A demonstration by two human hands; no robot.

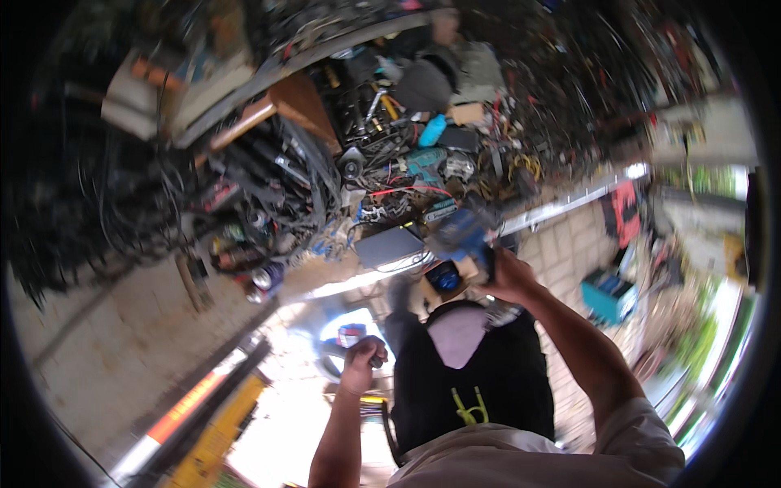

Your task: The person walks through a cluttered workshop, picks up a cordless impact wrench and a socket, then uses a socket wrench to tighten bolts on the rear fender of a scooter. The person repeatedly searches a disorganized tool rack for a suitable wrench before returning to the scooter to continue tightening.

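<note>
At the table (567, 205): a person works with a blue power tool (460, 233) at the bright metal edge; the step in hand, as I judge it from where I stand, is handling that tool over the near side of the clutter.
Right hand (512, 279): fingers wrapped around the tool's dark grip; the arm reaches forward.
Left hand (360, 359): fingers curled tight, seemingly on a small dark piece (377, 361); too little shows to name it.
Next move: it calls, I would say, for a firm right grip and a clear path past the crowded edge; the left hand is free of the tool.
Blue power tool, up close: blue body, dark grip, outline smeared by blur; its working end cannot be made out.
Around it: a dark flat case (389, 245) lies to its left; a teal drill (425, 166) rests beyond, near a red wire (412, 189) and a turquoise bottle (432, 131).
</note>
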